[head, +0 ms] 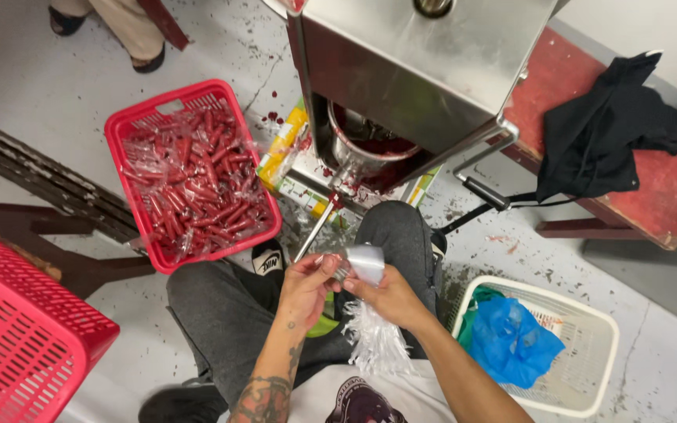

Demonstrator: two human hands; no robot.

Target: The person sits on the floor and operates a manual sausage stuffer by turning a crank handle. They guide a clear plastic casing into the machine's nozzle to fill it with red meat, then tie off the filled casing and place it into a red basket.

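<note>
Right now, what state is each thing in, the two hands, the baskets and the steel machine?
left hand: pinching the clear plastic sleeve at the thin metal nozzle.
right hand: gripping the same sleeve bundle.
red plastic basket: filled with red wrapped sticks.
white plastic basket: holds crumpled blue bag.
stainless steel machine: red-stained bowl beneath.
black cloth: crumpled on bench.

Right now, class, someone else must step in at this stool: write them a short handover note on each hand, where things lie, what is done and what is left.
Left hand: pinching the top of a bundle of thin clear plastic sleeves, just below the metal nozzle.
Right hand: gripping the same bundle.
Machine: steel filler, dark red mix in its tub.
Done: red basket on the left holds many filled red tubes.
Left: the bundle of sleeves is unfilled; none sits on the nozzle yet.
White basket on the right holds blue plastic.
</note>
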